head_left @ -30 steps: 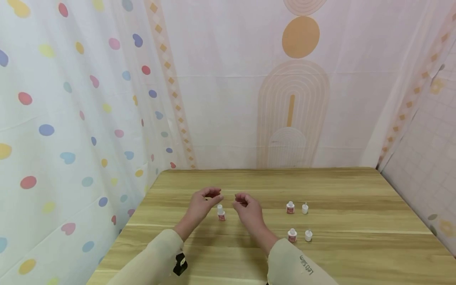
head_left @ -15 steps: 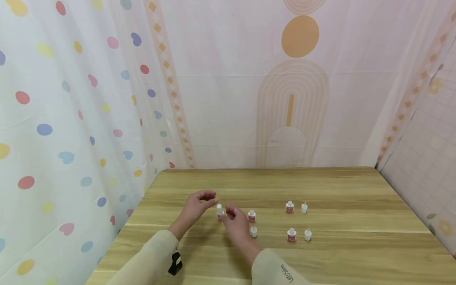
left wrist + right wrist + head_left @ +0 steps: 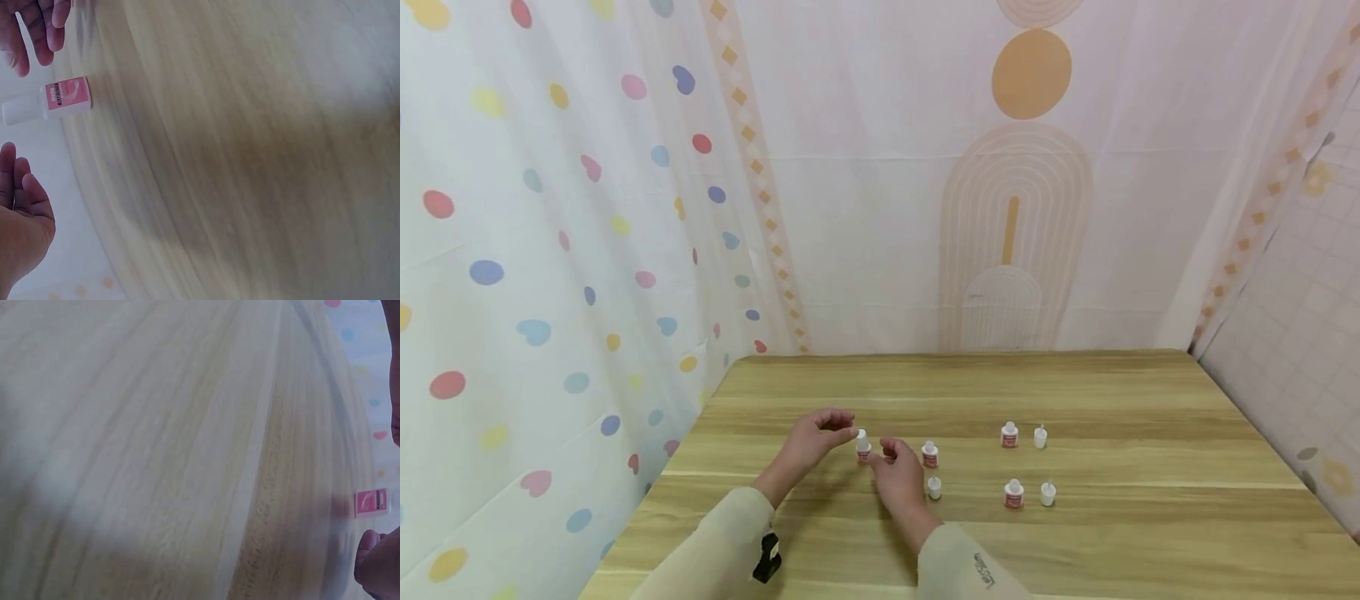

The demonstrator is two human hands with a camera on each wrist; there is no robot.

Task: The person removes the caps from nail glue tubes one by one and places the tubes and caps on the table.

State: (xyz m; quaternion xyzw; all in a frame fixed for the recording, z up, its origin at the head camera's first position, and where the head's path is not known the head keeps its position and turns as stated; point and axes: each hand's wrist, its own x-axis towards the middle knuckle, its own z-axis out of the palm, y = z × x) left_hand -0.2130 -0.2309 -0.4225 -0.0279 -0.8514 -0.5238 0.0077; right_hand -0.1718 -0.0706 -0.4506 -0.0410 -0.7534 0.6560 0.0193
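Observation:
A small bottle with a pink-red label [image 3: 863,456] and a white cap on it [image 3: 22,109] stands upright on the table between my hands. My left hand [image 3: 811,437] is at its left, thumb tip near the cap; the left wrist view shows a gap between fingers and cap. My right hand [image 3: 901,477] is at the bottle's right, thumb close to the label, with a small gap in the right wrist view. Neither hand holds anything. Just right of my right hand stand an uncapped bottle [image 3: 930,455] and a loose white cap [image 3: 934,487].
Farther right on the wooden table [image 3: 1120,392] are two more uncapped bottles, a back one [image 3: 1009,436] and a front one [image 3: 1013,494]. Beside them lie a back cap [image 3: 1041,437] and a front cap [image 3: 1048,494]. Patterned curtains [image 3: 865,208] hang around the table.
My right hand has moved left and nearer to me, exposing the uncapped bottle and cap behind it. My left hand has drawn back slightly. The capped bottle stays about where it was.

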